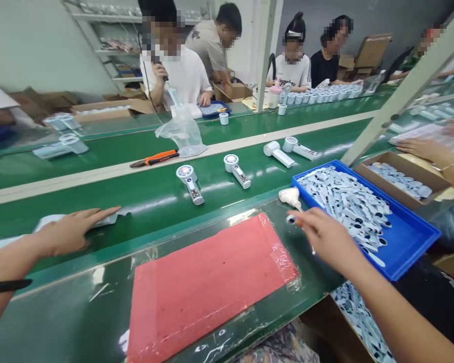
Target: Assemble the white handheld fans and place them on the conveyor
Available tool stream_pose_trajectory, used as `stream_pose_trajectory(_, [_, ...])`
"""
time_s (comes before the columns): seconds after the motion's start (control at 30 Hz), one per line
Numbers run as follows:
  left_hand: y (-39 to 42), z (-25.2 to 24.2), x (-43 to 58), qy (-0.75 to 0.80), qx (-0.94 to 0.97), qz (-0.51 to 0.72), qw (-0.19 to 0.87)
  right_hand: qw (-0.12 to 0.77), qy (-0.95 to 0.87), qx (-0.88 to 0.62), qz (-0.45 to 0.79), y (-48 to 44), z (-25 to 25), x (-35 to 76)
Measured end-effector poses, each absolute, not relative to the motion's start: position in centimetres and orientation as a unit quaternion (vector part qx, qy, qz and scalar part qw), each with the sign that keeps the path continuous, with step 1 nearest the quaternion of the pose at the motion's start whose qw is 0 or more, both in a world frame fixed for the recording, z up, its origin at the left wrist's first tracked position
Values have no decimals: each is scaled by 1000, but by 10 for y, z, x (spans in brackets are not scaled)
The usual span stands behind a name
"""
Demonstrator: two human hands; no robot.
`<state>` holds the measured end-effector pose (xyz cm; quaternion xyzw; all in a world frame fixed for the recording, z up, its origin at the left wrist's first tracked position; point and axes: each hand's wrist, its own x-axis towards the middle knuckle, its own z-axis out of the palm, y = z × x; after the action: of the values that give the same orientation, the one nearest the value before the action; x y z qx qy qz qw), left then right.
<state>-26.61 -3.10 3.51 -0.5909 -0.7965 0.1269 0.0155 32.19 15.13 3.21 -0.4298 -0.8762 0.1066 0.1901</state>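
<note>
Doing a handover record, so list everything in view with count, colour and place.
Foam mat: one, pinkish red, plastic-wrapped, on the near bench.
Tray: one, blue, right of the mat.
Small parts: many, white and blue, heaped in the tray.
Handheld devices: four, white, on the green belt.
Pliers: one, orange and black, on the pale strip.
Plastic bag: one, clear, beside the pliers.
Cardboard box: one, brown, right of the tray.
Co-workers: at least four, across the belts.
Left hand: one, on a pale sheet on the belt.
Right hand: one, at the tray's near corner.
</note>
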Motion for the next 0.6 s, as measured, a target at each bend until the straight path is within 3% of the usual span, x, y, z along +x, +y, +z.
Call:
stream_pose_trajectory(0.13, [-47, 54, -250, -794, -576, 191, 36, 123, -916, -314, 216, 102, 9, 267])
stream_pose_trajectory(0.33, [-73, 62, -253, -768, -577, 255, 107, 167, -895, -364, 195, 88, -5, 257])
stream_pose_trajectory(0.5, [-91, 53, -277, -816, -561, 134, -32, 162, -901, -330, 230, 95, -1, 271])
stream_pose_trajectory(0.6, [-80, 57, -240, -809, -581, 89, -8, 163, -908, -319, 217, 94, 1, 274])
